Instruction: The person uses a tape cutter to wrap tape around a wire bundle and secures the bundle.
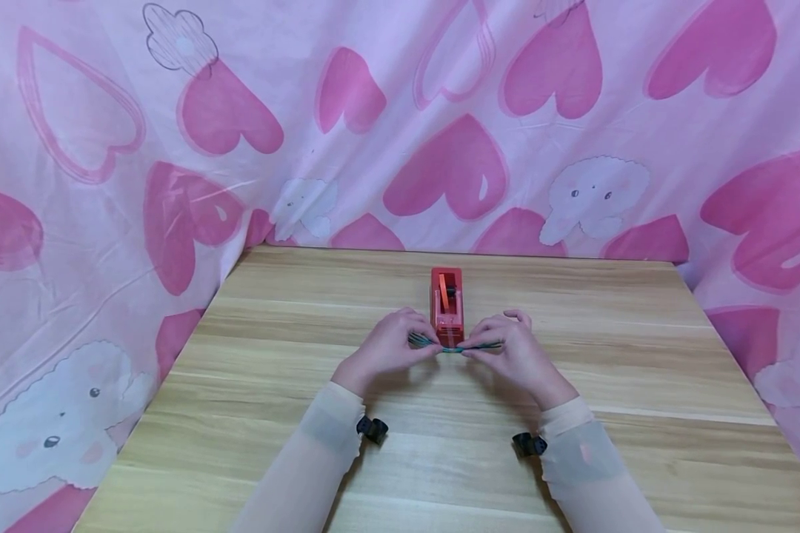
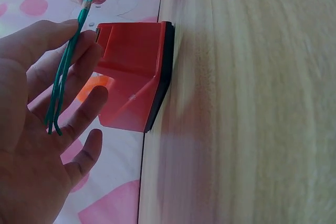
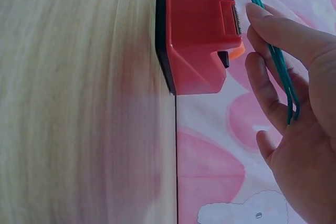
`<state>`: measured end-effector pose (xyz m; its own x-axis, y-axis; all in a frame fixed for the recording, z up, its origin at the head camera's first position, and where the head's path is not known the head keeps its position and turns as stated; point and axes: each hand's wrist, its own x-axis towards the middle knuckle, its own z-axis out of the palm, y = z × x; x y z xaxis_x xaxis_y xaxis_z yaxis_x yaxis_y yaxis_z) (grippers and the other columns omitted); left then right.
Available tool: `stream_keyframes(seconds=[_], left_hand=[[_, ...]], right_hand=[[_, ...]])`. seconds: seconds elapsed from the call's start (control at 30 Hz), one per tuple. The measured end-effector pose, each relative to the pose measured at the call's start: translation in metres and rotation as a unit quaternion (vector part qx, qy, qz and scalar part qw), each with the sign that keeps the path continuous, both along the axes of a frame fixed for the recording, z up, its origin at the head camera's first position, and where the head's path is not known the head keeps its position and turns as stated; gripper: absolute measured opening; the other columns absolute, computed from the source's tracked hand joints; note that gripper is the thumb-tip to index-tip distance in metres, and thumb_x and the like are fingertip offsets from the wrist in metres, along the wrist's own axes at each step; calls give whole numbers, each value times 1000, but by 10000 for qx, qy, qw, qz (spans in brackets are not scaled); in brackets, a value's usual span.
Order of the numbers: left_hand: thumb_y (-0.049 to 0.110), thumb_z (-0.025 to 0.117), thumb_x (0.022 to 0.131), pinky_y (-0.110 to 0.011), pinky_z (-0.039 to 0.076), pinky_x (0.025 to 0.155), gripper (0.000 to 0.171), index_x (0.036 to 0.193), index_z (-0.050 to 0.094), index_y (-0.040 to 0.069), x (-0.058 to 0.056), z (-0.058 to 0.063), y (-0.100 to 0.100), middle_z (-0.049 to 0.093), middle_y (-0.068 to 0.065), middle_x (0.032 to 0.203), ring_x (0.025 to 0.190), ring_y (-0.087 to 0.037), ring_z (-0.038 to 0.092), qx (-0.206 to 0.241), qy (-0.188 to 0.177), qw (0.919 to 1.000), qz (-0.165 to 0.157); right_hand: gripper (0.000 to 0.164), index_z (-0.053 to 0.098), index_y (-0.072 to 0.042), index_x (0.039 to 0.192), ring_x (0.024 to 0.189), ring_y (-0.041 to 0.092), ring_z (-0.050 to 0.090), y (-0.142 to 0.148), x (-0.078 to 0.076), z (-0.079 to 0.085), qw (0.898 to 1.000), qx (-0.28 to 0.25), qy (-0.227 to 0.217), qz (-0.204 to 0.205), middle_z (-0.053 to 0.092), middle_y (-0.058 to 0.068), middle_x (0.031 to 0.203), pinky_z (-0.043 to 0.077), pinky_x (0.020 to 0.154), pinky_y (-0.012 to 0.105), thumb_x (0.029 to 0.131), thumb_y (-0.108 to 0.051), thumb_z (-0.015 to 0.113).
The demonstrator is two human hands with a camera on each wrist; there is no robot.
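Both hands hold a short bundle of thin green wires (image 1: 452,350) in front of a red tape dispenser (image 1: 448,320). My left hand (image 1: 393,342) pinches it between thumb and fingertips on the left side. On the other side my right hand (image 1: 515,357) pinches it the same way. Loose wire ends (image 2: 60,85) fan out across the left palm in the left wrist view, and more ends (image 3: 286,85) lie by the right palm in the right wrist view. A pale band (image 2: 86,4) circles the bundle between the hands. The dispenser's serrated cutter (image 3: 237,18) faces the wires.
The dispenser stands upright on a wood-grain table (image 1: 293,296), with an orange piece (image 1: 443,292) inside it. A pink heart-patterned cloth (image 1: 373,170) hangs behind and beside the table. Small black wrist cameras (image 1: 372,429) sit on both sleeves.
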<state>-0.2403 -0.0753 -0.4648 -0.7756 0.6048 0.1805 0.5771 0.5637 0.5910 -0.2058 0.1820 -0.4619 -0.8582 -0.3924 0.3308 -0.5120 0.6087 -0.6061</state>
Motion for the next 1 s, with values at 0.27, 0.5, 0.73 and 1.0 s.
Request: stream_keyframes(seconds=[0.27, 0.5, 0.73, 1.0], left_hand=[[29, 79, 93, -34, 52, 96, 7, 95, 81, 23, 1, 1, 0, 74, 11, 101, 105, -10, 59, 3, -32, 10000, -23], [30, 80, 92, -34, 52, 96, 6, 94, 81, 24, 2, 3, 2, 73, 13, 101, 106, -8, 58, 24, -51, 10000, 32], [27, 81, 91, -32, 52, 93, 6, 94, 81, 22, 3, 4, 2, 73, 12, 99, 104, -8, 59, 151, 68, 9999, -7], [28, 83, 90, -32, 52, 94, 8, 95, 81, 21, 5, 4, 2, 73, 11, 100, 102, -8, 59, 140, 72, 9999, 30]], right_hand=[[21, 84, -29, 97, 97, 12, 66, 0, 1, 0, 9999, 63, -97, -10, 75, -15, 92, 18, 115, 60, 82, -15, 88], [20, 83, -29, 97, 97, 13, 68, -1, 1, 0, 9998, 155, -61, -99, 75, -14, 91, 17, 114, 62, 83, -17, 88], [18, 83, -31, 96, 100, 14, 66, -3, 3, 1, 9996, 178, -67, -219, 76, -16, 92, 14, 113, 63, 82, -21, 89], [18, 83, -28, 99, 103, 17, 65, -4, 2, 5, 9969, 412, -361, -568, 77, -14, 93, 9, 114, 64, 82, -28, 89]])
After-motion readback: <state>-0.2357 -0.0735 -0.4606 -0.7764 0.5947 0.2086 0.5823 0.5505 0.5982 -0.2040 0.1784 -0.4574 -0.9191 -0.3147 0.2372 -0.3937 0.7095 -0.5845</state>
